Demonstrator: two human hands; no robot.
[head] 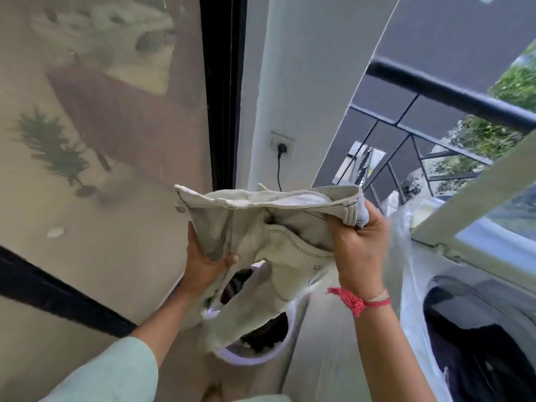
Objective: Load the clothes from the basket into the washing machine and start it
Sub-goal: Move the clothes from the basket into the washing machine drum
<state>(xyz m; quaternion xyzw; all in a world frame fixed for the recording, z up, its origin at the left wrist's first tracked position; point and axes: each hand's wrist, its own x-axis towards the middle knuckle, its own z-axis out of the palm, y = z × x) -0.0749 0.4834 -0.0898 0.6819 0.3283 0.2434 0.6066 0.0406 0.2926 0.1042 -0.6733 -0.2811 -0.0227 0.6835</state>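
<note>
A pale grey-green pair of trousers point(261, 224) hangs in the air at the middle of the view. My left hand point(203, 259) grips its left side from below. My right hand point(358, 242) grips the waistband at its right end. Below the garment stands the white laundry basket point(258, 359) with dark clothes inside, partly hidden by the hanging cloth. At the lower right is the top-loading washing machine point(475, 323), its drum open and dark, with its lid point(475, 195) raised.
A white wall with a socket and black plug point(282, 147) is straight ahead. A glass door with a black frame point(223, 88) fills the left. A black balcony railing point(446, 91) runs at the right. Clear plastic sheeting point(409, 256) drapes beside the machine.
</note>
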